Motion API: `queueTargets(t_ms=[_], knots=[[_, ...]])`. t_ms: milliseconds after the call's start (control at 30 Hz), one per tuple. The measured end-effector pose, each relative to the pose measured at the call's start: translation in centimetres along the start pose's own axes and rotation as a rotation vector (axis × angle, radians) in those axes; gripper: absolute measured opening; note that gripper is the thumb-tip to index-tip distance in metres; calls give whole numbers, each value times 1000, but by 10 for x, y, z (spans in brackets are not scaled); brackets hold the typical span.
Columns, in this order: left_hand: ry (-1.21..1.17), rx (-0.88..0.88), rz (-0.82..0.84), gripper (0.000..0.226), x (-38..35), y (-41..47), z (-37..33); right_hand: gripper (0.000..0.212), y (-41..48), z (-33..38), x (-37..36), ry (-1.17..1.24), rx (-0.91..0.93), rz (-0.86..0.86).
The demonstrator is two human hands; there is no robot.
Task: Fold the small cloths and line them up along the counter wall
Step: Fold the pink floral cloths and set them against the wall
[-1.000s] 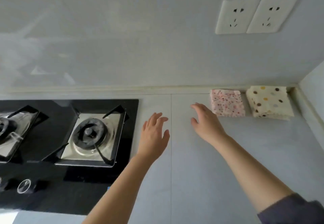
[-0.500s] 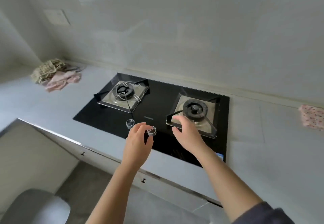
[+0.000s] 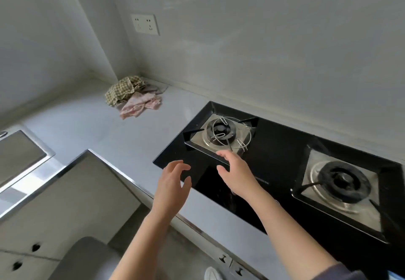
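Nearest, the left hand and the right hand hang over the front edge of the pale grey stone counter. Both have their fingers spread loose and wide, and both hold nothing. The right hand is above the shiny black glass stove top, just in front of its left burner.

A second ago the hands were at the right end of the counter, beside two folded cloths set against the wall. Now the view has swung left and those two are out of sight. So two look done, and the person seems to be going for more.

Far off, in the back left corner of the counter, sits the crumpled pile of small cloths. A green checked one lies on top and a pink one in front. The pile is well apart from both hands and not folded yet.
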State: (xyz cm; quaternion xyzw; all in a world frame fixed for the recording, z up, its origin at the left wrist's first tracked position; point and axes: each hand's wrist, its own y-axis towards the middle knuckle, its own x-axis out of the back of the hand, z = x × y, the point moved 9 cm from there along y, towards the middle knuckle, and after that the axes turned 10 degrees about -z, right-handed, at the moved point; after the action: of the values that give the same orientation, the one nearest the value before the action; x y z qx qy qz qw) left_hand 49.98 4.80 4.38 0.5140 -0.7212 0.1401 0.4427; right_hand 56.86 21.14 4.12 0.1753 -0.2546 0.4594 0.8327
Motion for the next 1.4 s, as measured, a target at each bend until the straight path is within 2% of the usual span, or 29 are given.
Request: queueTargets(t_ms=[267,500,633,767,933,1000,1100,1200,1300,1400], knots=[[111,85,-16,27,32,112,95,39,126,61,-88,-19,60,136],[205,45,48,26,35,211,174,39,210,76,-164,-116,31,232],[242,-55,103,21,18,293,222,37,262,71,-212,-160,-42,219],[276,-99,50,23,3,384,279,37,328,69,-273,-236,-78,162],[305,-191,5,27,-36,449,337,49,404,74,-344,-378,70,44],[258,-223,-48,25,-44,456,352,50,420,61,-366,-513,95,20],[120,-301,-130,17,-44,456,361,64,427,51,-380,-698,116,-78],[-52,-337,-185,9,-39,455,366,73,428,42,-391,-767,139,-50],[-206,-364,-228,5,-32,451,368,62,426,46,-387,-778,135,-64],[-361,-419,-366,5,-9,441,365,57,425,50,-386,-764,142,-81]])
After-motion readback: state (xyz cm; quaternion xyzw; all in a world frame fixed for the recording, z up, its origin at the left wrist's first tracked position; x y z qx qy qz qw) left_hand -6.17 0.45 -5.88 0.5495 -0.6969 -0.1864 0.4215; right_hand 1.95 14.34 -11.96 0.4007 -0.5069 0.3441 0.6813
